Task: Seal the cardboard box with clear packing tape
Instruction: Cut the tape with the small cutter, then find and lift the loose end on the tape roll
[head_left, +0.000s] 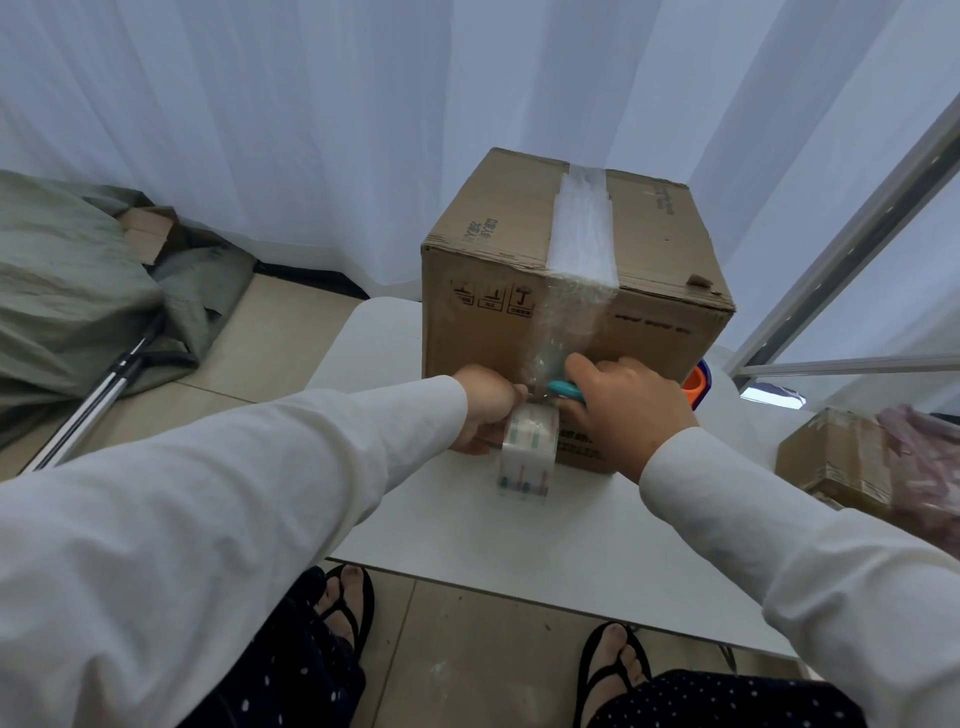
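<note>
A closed cardboard box (644, 239) stands on a small white table (519, 540). A strip of clear tape (582, 228) runs along its top seam and down the near face, wrinkled there. The tape leads to a clear tape roll (527, 449) hanging in front of the box. My left hand (485, 408) grips the roll at its left side. My right hand (621, 408) holds teal-handled scissors (563, 389) against the tape just above the roll. The blades are hidden.
An orange and blue tape dispenser (696, 387) peeks out behind my right hand. A smaller cardboard box (831, 457) and a pink bag (924, 462) sit at the right. Grey-green cloth (72, 291) and metal poles (98, 400) lie on the floor at left. White curtains hang behind.
</note>
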